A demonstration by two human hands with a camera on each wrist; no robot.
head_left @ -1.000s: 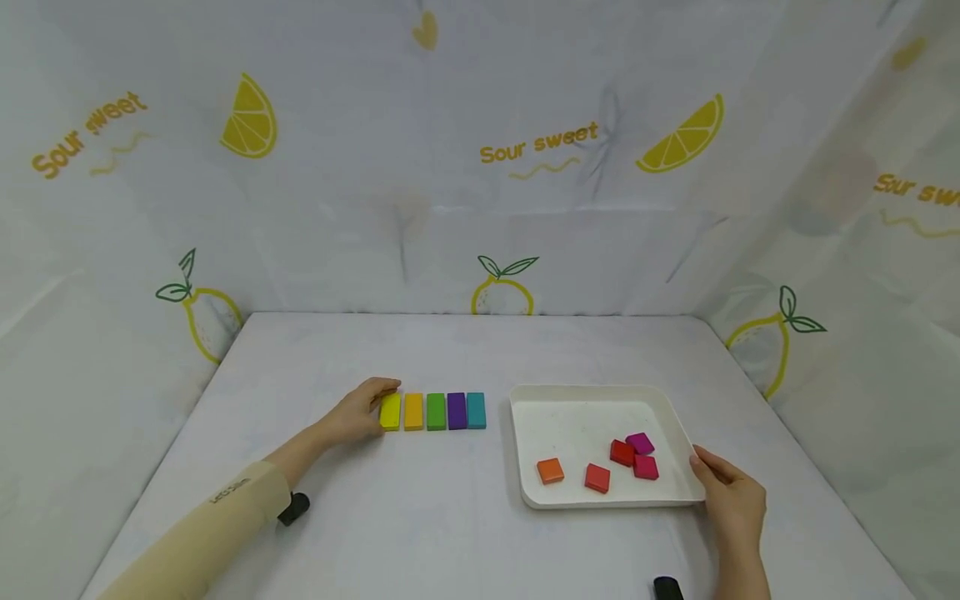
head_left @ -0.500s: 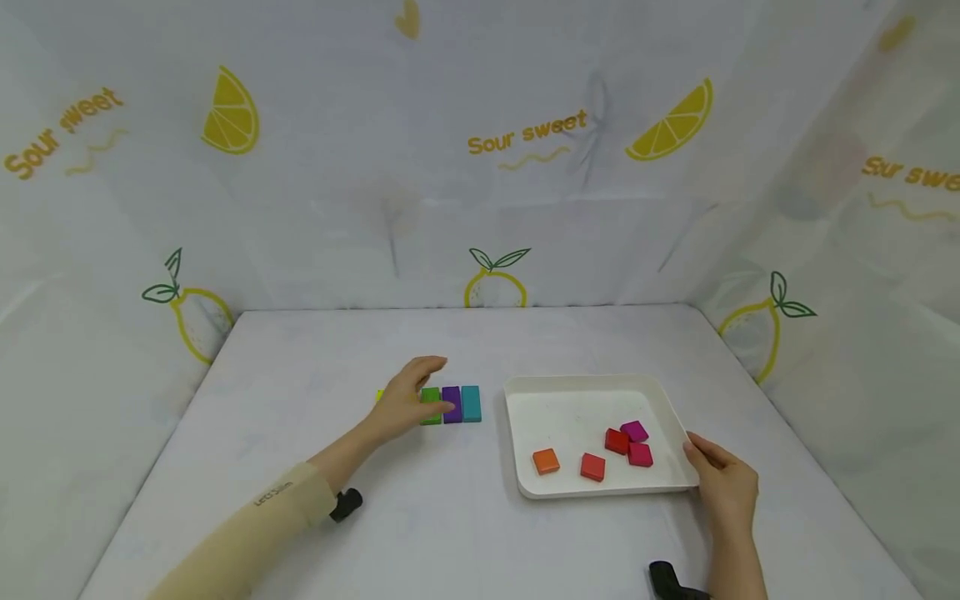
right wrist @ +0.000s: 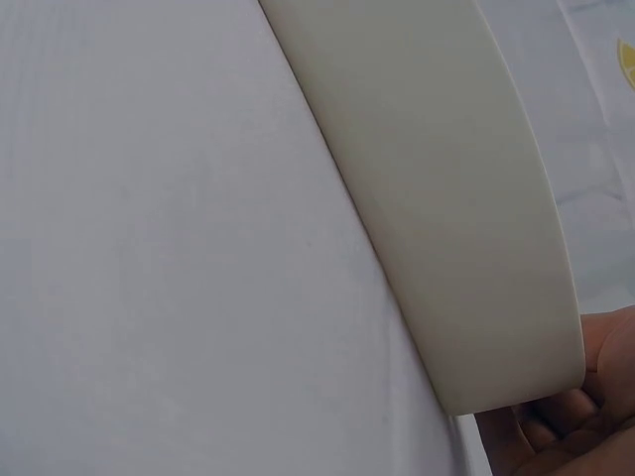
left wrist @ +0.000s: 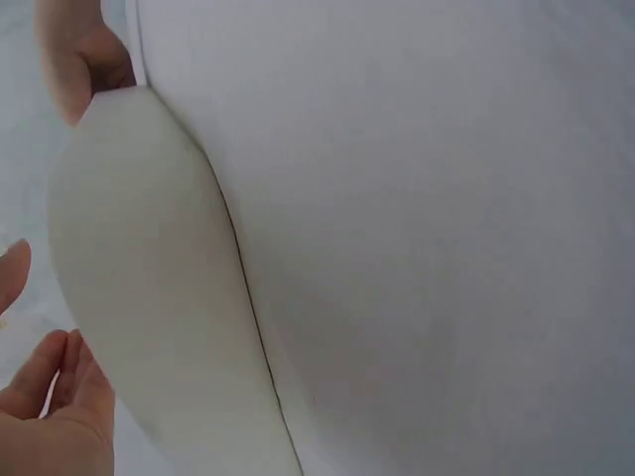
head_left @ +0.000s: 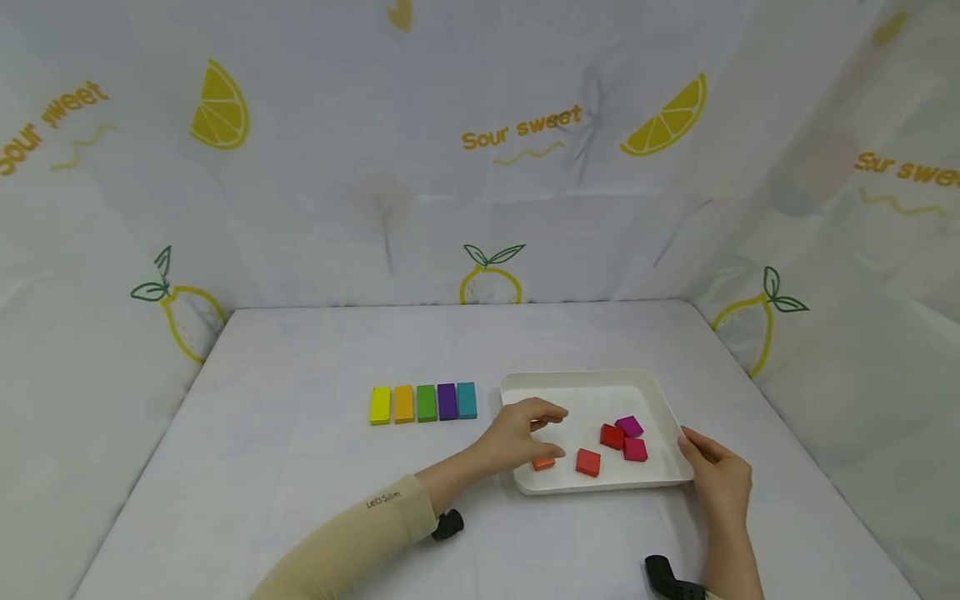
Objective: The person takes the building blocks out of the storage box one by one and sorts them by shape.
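Observation:
In the head view, my left hand (head_left: 517, 437) hovers over the left part of a white tray (head_left: 585, 400), thumb and fingers apart with a gap between them. The thumb partly covers an orange block (head_left: 543, 464). To its right lie a red block (head_left: 588, 462), a darker red one (head_left: 611, 436), a purple-magenta one (head_left: 629, 426) and a pink one (head_left: 634, 450). My right hand (head_left: 720, 479) grips the tray's front right corner. In the right wrist view, its fingers (right wrist: 595, 397) wrap the end of the tray's wall (right wrist: 446, 218).
Left of the tray stands a row of upright-laid blocks: yellow (head_left: 380, 406), amber (head_left: 403, 404), green (head_left: 427, 403), purple (head_left: 447, 402) and teal (head_left: 467, 401). A white cloth with lemon prints (head_left: 490, 279) hangs behind the white table (head_left: 300, 350).
My left hand has moved right, from the yellow block across the row to above the tray. The right hand keeps its hold on the tray, and the blocks stay where they were.

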